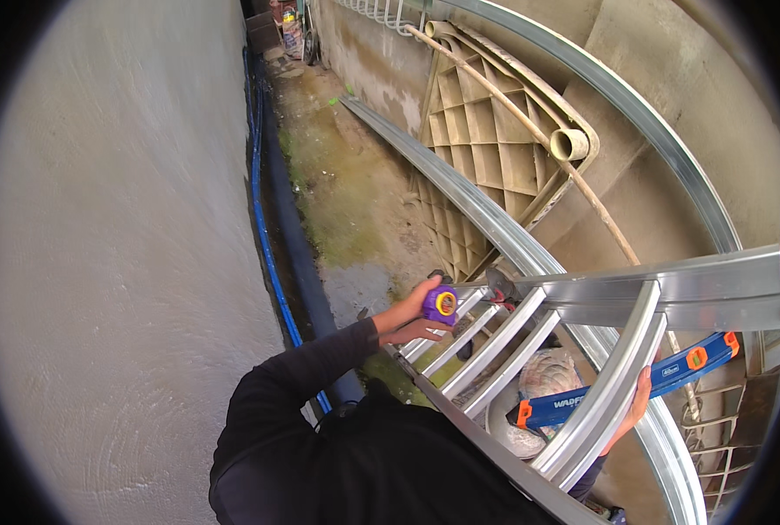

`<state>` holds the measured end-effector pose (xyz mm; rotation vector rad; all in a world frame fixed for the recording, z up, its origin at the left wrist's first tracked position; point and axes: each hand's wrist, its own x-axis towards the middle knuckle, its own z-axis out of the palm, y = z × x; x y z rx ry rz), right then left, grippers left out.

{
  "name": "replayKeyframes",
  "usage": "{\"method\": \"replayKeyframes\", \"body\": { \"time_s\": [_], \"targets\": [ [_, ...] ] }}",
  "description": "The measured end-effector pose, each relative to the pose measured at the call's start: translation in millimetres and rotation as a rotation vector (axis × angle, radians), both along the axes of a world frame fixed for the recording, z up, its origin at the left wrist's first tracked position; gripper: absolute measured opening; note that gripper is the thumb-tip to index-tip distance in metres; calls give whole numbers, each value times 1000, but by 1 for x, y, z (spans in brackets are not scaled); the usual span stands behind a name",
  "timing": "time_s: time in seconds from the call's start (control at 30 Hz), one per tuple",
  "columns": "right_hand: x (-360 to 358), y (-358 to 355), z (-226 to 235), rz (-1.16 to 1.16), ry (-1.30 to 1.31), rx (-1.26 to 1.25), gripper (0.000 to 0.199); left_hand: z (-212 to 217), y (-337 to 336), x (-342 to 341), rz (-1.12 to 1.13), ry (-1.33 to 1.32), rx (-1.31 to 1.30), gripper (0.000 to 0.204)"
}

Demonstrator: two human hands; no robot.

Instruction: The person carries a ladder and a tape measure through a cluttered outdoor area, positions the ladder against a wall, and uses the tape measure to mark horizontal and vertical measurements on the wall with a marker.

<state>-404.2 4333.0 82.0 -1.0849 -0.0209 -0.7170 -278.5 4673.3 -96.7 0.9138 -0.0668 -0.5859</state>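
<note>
My left hand [405, 317] is closed round a purple tape measure [436, 306] with a yellow ring, beside the far end of an aluminium ladder [714, 293]. The ladder slants across in front of my body, its rungs running between two side rails. On the right, my right hand [635, 409] comes up from beyond the near rail and grips a blue spirit level [683, 366] with orange ends and vials. The level lies behind the ladder's rungs, so part of it is hidden, and the rungs cover some of my right fingers and palm.
A smooth grey rendered wall [119, 262] rises at left, with a blue pipe [266, 236] along its foot. Long metal channels [460, 188], a beige ribbed plastic panel [477, 122] and a wooden pole [512, 105] stand at right. A mortar-smeared round container [530, 394] sits below the ladder.
</note>
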Motion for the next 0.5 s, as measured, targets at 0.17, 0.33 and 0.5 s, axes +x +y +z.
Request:
{"method": "replayKeyframes", "body": {
  "time_s": [0.17, 0.33, 0.5],
  "targets": [
    [-9, 8, 8, 41, 56, 78, 59, 22, -44, -24, -174, 73, 6, 85],
    [-3, 6, 2, 94, 2, 68, 58, 12, -65, -40, -276, -24, -55, 80],
    [9, -26, -16, 230, 136, 80, 57, 26, -71, -42, -343, -136, 65, 72]
  ]
}}
